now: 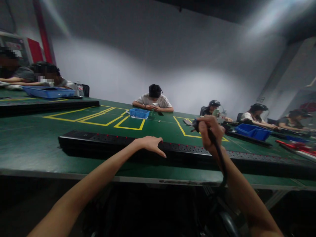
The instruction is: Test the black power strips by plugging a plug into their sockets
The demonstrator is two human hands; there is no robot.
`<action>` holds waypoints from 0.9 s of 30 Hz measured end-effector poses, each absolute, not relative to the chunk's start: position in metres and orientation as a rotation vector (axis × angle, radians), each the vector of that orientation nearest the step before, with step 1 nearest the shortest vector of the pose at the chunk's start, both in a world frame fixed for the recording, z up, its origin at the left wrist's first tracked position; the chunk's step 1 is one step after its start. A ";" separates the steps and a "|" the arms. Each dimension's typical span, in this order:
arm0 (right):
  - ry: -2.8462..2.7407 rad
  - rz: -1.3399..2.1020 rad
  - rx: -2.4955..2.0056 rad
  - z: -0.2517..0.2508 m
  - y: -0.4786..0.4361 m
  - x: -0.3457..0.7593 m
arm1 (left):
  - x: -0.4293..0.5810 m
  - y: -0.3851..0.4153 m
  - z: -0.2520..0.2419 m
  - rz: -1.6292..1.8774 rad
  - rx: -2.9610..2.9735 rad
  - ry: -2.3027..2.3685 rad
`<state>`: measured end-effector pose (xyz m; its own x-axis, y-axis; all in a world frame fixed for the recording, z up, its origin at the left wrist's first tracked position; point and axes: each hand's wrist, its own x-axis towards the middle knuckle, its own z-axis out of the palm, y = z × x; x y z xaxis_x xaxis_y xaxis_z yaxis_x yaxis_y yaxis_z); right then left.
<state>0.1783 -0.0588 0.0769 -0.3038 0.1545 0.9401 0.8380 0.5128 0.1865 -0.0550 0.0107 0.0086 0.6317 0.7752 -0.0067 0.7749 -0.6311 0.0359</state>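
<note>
Head view: my right hand (211, 133) grips a black pronged plug (196, 125), raised, clear of every socket; long black strip with red dots (184, 151) lies below, visible outlets look unfilled; my left hand (148, 143) spreads loosely over it, grasping nothing.

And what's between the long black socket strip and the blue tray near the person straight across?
Between strip and tray, the head view shows green tabletop marked with yellow lines.
</note>
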 end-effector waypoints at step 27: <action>-2.342 -0.658 -1.361 -0.011 -0.030 0.149 | -0.054 0.006 0.005 0.055 2.831 1.338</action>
<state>0.1487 -0.0304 -0.0108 -0.4758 0.7131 0.5149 0.8769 0.4302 0.2146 -0.0543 0.0056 0.0045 0.6345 0.7724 0.0275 0.7721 -0.6351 0.0241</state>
